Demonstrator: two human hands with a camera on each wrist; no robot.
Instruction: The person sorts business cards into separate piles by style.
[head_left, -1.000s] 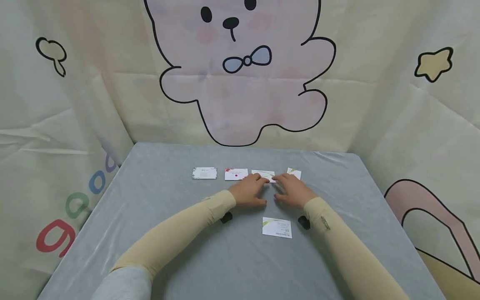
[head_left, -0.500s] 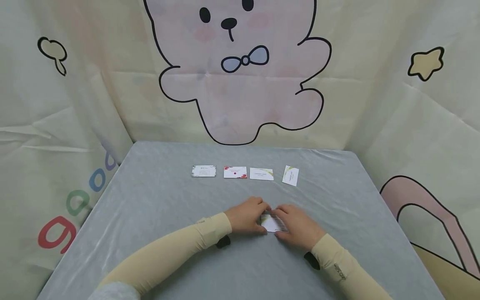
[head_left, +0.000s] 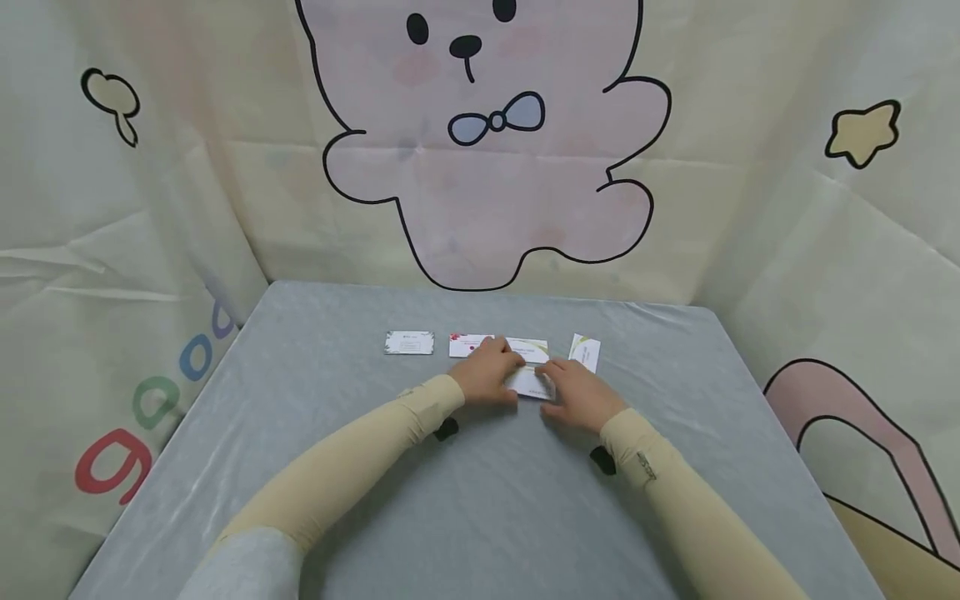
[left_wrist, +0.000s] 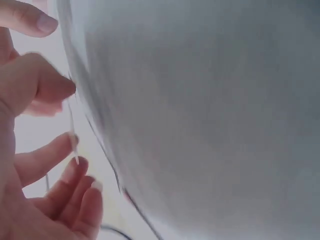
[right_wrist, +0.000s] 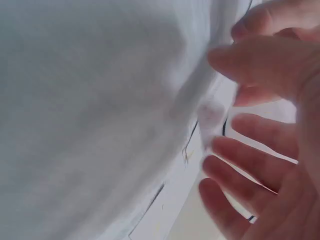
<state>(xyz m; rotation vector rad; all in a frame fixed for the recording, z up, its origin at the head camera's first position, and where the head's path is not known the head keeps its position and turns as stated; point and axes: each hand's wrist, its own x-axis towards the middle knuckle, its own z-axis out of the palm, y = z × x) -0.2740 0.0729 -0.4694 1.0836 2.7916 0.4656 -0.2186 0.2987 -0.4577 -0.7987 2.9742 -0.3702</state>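
Note:
A white business card [head_left: 532, 384] lies between my two hands near the middle of the table, just in front of the back row of cards. My left hand [head_left: 487, 375] pinches its left side, fingers at the far edge and thumb at the near one. At its right side my right hand [head_left: 581, 394] holds it with curved fingers and thumb. Edge-on, the card [left_wrist: 73, 132] shows as a thin strip in the left wrist view; the right wrist view is blurred. Right behind my left fingers sit a red-patterned card [head_left: 465, 344] and a green-striped card [head_left: 531, 348].
A grey-bordered card [head_left: 409, 342] lies at the row's left end. Off to the right, another green-striped card [head_left: 585, 352] lies turned nearly upright. A grey cloth covers the table [head_left: 450, 517], and a printed curtain [head_left: 712, 208] hangs behind it.
Both hands first came back from the row to the near card, then moved away from me with it toward the row. The other cards stay in place.

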